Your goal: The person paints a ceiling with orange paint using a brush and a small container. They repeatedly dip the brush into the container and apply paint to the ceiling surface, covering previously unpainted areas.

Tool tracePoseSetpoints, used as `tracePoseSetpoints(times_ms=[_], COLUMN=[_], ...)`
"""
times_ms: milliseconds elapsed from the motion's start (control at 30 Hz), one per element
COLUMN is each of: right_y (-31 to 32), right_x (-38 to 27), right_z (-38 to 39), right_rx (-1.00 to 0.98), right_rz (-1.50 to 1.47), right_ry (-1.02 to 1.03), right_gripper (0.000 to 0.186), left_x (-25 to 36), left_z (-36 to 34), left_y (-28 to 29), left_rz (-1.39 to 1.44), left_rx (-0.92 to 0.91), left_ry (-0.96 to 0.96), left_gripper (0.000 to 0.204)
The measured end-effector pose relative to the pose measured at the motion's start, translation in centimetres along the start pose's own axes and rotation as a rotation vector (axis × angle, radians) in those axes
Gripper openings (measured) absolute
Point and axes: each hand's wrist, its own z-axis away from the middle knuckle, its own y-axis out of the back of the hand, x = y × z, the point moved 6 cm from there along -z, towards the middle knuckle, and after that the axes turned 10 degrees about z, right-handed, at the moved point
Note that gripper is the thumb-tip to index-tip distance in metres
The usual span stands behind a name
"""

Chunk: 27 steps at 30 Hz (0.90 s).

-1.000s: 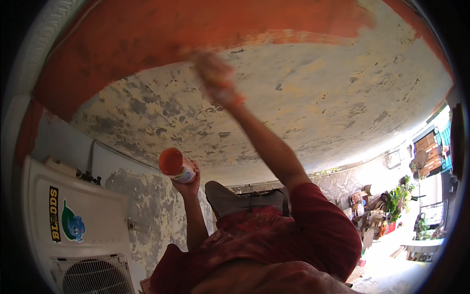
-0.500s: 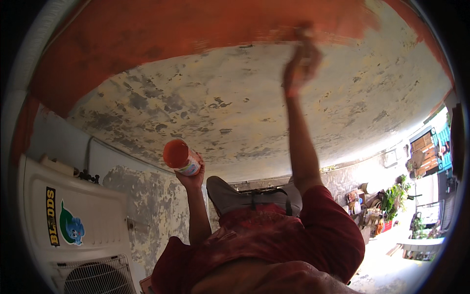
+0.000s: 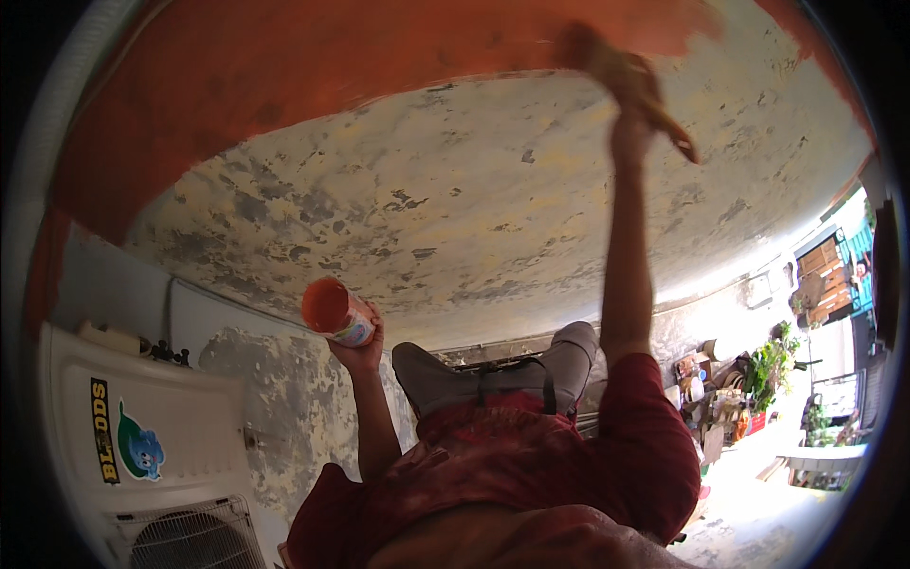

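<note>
My left hand (image 3: 365,346) is wrapped round a small paint tub (image 3: 353,322), whose inside is coated orange-red; it tilts to the left. High up on the wall, my right hand (image 3: 633,95) grips a paintbrush (image 3: 678,136) by its handle. The bristle end, smeared by motion, lies against the lower part of the orange-red painted band (image 3: 379,47). Below that band spreads bare wall (image 3: 455,180), pale and patchy, with grey spots where the old coat has flaked.
A white outdoor air-conditioner unit (image 3: 180,417) with a fan grille stands at lower left, next to a peeling side wall (image 3: 284,398). At the right are green plants (image 3: 763,375), piled household things (image 3: 711,394) and a wooden panel (image 3: 823,275).
My right hand has moved to the right with the brush, whose handle now sticks out to the lower right. The tub in my left hand has shifted slightly left and down.
</note>
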Motion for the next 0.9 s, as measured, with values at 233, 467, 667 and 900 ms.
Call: tracePoseSetpoints(times_ms=[233, 467, 667, 900], right_y=[12.8, -15.3, -16.6, 11.6], right_x=[-1.0, -8.5, -10.1, 2.8], right_z=[-4.1, 11.2, 7.4, -3.3], right_rx=[0.599, -0.167, -0.329, 0.331], right_rz=[0.481, 0.27, 0.203, 0.212], right_ry=[0.471, 0.291, 0.445, 0.064], right_gripper=[0.027, 0.031, 0.04, 0.032], left_x=[-3.2, -5.0, -6.1, -5.3], left_z=[-1.9, -2.1, -2.5, -2.7], left_y=[-0.6, -1.0, -1.7, 0.0], left_rz=[-0.014, -0.018, -0.055, -0.028], left_rx=[-0.008, -0.01, -0.055, -0.006], left_ry=[0.094, 0.128, 0.187, 0.135], left_gripper=[0.064, 0.064, 0.064, 0.064])
